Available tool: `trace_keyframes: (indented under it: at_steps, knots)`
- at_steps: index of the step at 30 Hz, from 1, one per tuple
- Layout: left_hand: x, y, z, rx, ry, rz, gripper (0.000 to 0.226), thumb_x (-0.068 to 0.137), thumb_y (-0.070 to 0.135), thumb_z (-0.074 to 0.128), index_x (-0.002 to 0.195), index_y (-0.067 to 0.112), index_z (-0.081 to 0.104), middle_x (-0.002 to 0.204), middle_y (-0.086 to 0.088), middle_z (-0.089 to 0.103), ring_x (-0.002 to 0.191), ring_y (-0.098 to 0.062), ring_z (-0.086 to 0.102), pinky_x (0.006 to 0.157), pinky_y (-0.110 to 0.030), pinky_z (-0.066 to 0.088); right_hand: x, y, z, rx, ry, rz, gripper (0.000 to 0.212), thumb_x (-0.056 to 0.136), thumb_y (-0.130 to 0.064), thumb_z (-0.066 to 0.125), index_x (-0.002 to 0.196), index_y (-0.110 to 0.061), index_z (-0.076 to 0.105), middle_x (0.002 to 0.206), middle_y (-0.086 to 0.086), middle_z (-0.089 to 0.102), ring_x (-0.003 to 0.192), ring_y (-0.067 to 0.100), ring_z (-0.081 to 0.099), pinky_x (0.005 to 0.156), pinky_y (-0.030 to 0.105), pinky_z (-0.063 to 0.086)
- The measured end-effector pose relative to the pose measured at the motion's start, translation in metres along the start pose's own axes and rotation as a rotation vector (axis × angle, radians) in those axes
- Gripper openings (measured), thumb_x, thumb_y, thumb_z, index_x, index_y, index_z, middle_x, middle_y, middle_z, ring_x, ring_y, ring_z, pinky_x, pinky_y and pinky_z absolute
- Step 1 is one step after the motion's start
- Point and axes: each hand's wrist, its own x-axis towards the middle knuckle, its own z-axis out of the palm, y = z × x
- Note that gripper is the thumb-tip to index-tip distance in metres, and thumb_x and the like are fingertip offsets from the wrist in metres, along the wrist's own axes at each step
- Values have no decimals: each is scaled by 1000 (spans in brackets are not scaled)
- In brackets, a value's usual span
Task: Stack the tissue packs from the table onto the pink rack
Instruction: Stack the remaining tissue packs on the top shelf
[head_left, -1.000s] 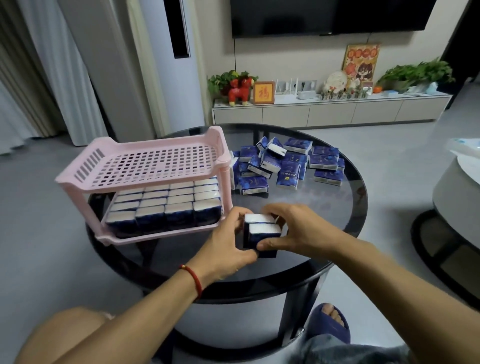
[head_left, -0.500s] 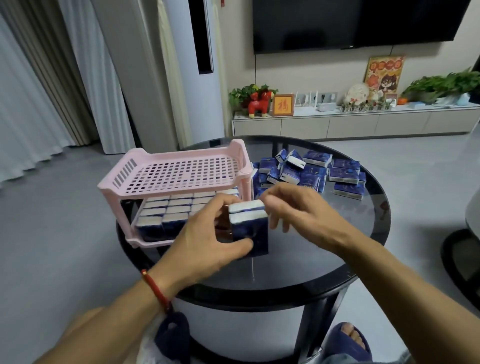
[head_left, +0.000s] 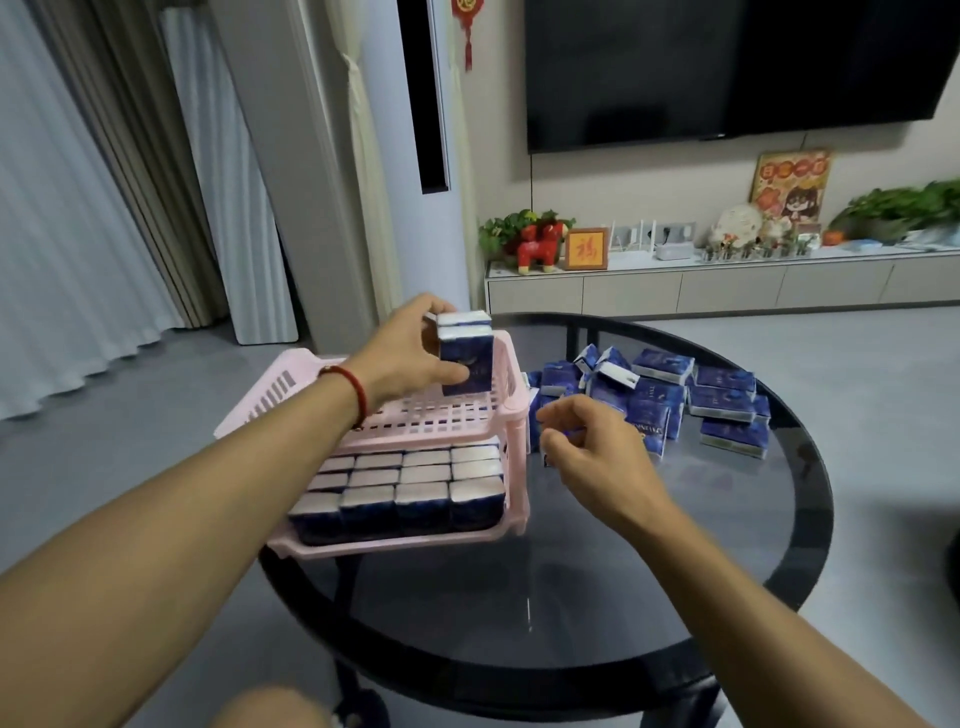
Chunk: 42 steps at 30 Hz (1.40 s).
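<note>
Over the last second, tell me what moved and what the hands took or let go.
The left hand lifted the two tissue packs off the glass table and carried them up over the top shelf of the pink rack. It now holds them alone: the right hand let go and hangs over the table near the loose packs. The full lower shelf and the pile stayed put.

Your left hand (head_left: 410, 353) is extended forward, arm outstretched, fingers and thumb clamped around a load. Your right hand (head_left: 587, 447) hangs lower, fingers loosely curled, holding nothing.
</note>
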Motion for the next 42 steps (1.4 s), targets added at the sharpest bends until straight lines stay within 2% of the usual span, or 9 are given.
trace_keyframes:
  at_steps: [4, 14, 20, 26, 28, 32, 35, 38, 42]
  knots:
    - [20, -17, 10, -37, 2, 8, 54, 79, -9, 79, 120, 15, 51, 116, -12, 68, 106, -29, 71, 96, -39, 58, 4, 9, -2, -65, 9, 7, 15, 92, -18, 61, 100, -26, 71, 93, -16, 70, 87, 8, 68, 82, 37, 59]
    - [23, -26, 10, -51, -53, 25, 74, 82, -2, 79, 141, 25, 45, 118, 2, 64, 100, -11, 72, 86, -27, 61, 16, 38, -5, -220, -14, 79, 12, 95, -18, 61, 100, -25, 70, 97, -12, 67, 87, 9, 67, 83, 39, 61]
    - [22, -26, 10, 15, -64, 31, 97, 82, 1, 81, 159, 26, 26, 126, -3, 61, 107, -18, 71, 86, -26, 58, 20, 61, 2, -470, -62, 93, 36, 93, -16, 58, 129, -19, 62, 131, 2, 61, 114, 23, 61, 95, 43, 54]
    - [13, -21, 0, 102, -39, 24, 100, 87, 15, 80, 162, 30, 15, 144, -6, 48, 130, -23, 53, 101, -35, 50, 30, 72, 20, -816, -168, 5, 57, 96, -16, 50, 151, -23, 39, 160, -1, 34, 149, 25, 26, 111, 47, 38]
    - [0, -14, -7, 134, 37, 52, 95, 89, 19, 77, 161, 30, 16, 151, -8, 42, 135, -24, 48, 104, -37, 48, 32, 75, 22, -856, -178, -10, 53, 98, -13, 48, 149, -22, 41, 155, 1, 40, 146, 24, 32, 110, 44, 38]
    - [-42, -3, -3, 266, 426, 311, 61, 91, 7, 66, 147, 19, 44, 136, -7, 55, 123, -22, 55, 105, -41, 52, 31, 77, 17, -818, -87, -66, 21, 94, -15, 58, 116, -18, 57, 122, 5, 59, 102, 31, 62, 81, 40, 48]
    - [-81, 5, 25, 318, 660, 569, 37, 84, -6, 63, 121, 2, 61, 113, -10, 63, 108, -19, 57, 97, -22, 49, 26, 78, 8, -863, -105, -66, 35, 90, -30, 71, 118, -17, 56, 121, 4, 59, 103, 31, 63, 82, 41, 50]
    - [-114, 9, 68, 267, 562, 690, 31, 79, -11, 64, 108, 1, 66, 106, -9, 64, 103, -20, 56, 94, -22, 44, 16, 82, -4, -902, -167, -60, 43, 90, -31, 72, 129, -17, 59, 120, 8, 53, 110, 29, 54, 93, 43, 50]
    - [-130, 4, 109, 172, 272, 632, 31, 81, 1, 62, 109, 13, 66, 105, 5, 61, 99, -1, 51, 95, -23, 45, -6, 73, -26, -818, -214, 55, 42, 82, -42, 76, 112, -18, 58, 115, 3, 54, 103, 21, 53, 89, 38, 52]
